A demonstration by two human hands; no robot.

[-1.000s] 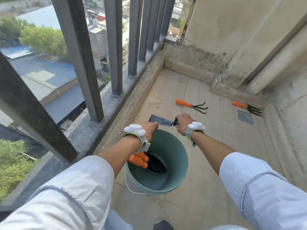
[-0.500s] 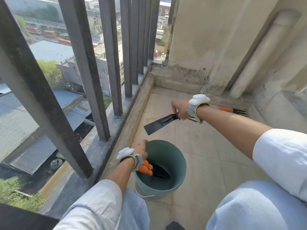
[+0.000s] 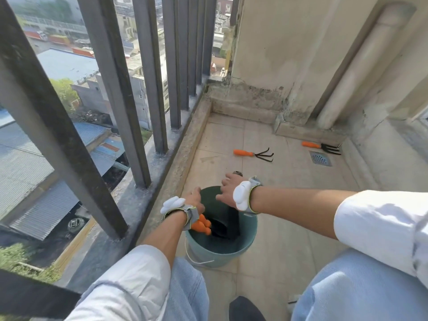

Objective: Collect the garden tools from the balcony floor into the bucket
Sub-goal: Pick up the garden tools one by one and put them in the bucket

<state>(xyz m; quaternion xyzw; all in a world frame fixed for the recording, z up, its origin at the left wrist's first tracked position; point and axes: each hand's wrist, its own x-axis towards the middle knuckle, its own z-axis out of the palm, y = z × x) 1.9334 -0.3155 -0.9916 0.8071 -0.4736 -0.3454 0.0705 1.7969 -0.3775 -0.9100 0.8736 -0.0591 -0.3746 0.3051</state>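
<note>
A teal bucket [image 3: 220,254] stands on the tiled balcony floor next to the railing kerb. My left hand [image 3: 193,198] grips its near-left rim. Orange tool handles [image 3: 201,225] lie inside, just below that wrist. My right hand [image 3: 228,191] hovers over the bucket's far rim, closed on the handle of a black flat-bladed trowel [image 3: 231,220] whose blade points down into the bucket. An orange-handled claw cultivator [image 3: 253,154] lies on the floor beyond the bucket. An orange-handled hand fork [image 3: 322,147] lies farther right, by the wall.
Dark railing bars [image 3: 159,89] and a concrete kerb [image 3: 185,158] run along the left, with a long drop behind them. A metal floor drain [image 3: 320,158] sits beside the fork. A wall and pipe [image 3: 352,72] close the far end. My knees fill the bottom.
My right hand has come down from above the floor and tipped the trowel blade-first into the bucket. My left hand stays on the rim. The camera has tilted down slightly.
</note>
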